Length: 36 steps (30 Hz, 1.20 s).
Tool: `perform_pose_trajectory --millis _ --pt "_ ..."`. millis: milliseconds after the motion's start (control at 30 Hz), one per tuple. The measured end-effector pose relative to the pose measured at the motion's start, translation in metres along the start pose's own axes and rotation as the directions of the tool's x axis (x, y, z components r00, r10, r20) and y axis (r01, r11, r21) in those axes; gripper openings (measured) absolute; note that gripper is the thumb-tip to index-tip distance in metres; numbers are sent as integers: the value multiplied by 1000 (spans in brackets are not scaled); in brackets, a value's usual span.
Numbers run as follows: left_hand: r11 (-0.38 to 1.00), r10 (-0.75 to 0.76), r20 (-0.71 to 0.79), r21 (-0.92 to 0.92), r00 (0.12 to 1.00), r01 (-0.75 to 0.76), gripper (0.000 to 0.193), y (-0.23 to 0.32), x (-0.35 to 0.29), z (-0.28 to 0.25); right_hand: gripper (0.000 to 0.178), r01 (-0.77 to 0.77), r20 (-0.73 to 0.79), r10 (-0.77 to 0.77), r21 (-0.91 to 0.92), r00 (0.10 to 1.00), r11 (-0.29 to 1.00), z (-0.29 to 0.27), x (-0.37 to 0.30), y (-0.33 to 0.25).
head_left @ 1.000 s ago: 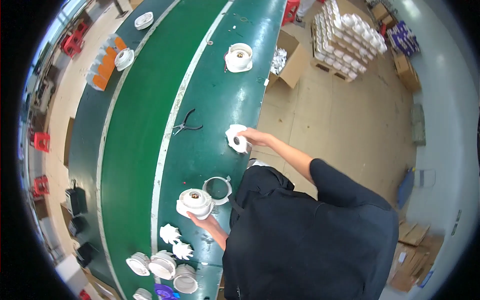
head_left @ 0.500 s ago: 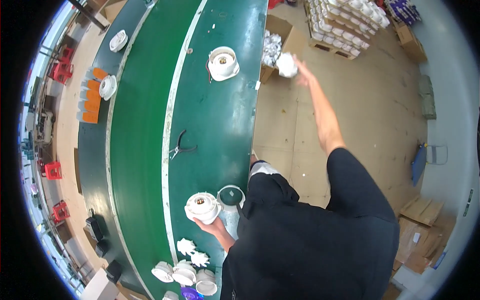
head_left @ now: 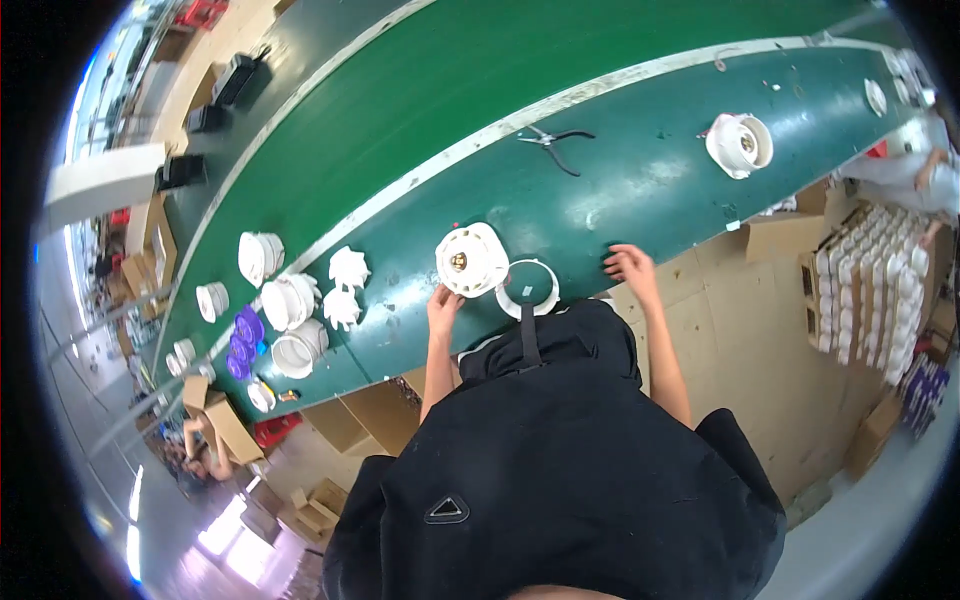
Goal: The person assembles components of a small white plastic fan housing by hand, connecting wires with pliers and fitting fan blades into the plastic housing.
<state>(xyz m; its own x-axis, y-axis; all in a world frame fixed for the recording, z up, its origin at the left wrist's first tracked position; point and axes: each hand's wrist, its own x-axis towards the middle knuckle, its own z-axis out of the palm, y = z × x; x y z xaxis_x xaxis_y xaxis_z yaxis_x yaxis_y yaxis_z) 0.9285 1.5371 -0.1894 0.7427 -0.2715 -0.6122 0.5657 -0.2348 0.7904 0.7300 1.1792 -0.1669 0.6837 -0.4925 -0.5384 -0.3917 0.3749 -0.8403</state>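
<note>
My left hand [head_left: 443, 306] grips the lower edge of a round white plastic fan housing [head_left: 485, 256] with a brass-coloured piece at its centre. Whether the housing touches the table is hard to tell. Beside it, close to my body, a white ring [head_left: 502, 301] lies on the green table. My right hand [head_left: 632, 268] hovers by the table's near edge with its fingers apart and nothing in them. Black-handled pliers [head_left: 548, 140] lie open farther back. To the left are two white finned fan wheels, one [head_left: 348, 268] behind the other [head_left: 341, 308].
Several white housings [head_left: 289, 300] and purple parts [head_left: 245, 335] crowd the table's left end. Another white housing [head_left: 738, 146] stands to the right. An open carton [head_left: 785, 238] and stacked white parts [head_left: 870, 290] are on the floor. Other people work at far right and lower left.
My right hand has come back from beside the carton and no longer holds the white part. The view has turned left. My left hand stays with the housing.
</note>
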Motion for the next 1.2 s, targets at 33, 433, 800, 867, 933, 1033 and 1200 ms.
perform_pose_trajectory --millis 33,433,800,867,933,1033,1200 --pt "978 -20 52 210 998 9 32 0 0 -9 25 -67 88 64 33 994 997 26 1 -1" --pt "978 -90 85 196 992 72 52 71 61 29 25 119 136 7 -885 991 450 109 11 -52" --pt "492 514 203 726 833 -481 46 131 85 77 31 -6 -387 -198 -465 900 885 48 -32 -66" --pt "502 481 212 729 850 -466 46 124 66 81 31 44 -404 -214 -390 889 920 53 -33 -66" --pt "521 418 217 738 882 -428 45 113 47 76 34 153 -377 -248 -265 892 952 64 -35 -64" --pt "491 408 250 751 878 -441 44 106 23 79 36 245 -287 -321 -271 902 931 83 -32 -71" --pt "933 193 462 186 865 -307 67 153 -28 89 34 587 29 -672 -514 740 625 116 -22 -95"
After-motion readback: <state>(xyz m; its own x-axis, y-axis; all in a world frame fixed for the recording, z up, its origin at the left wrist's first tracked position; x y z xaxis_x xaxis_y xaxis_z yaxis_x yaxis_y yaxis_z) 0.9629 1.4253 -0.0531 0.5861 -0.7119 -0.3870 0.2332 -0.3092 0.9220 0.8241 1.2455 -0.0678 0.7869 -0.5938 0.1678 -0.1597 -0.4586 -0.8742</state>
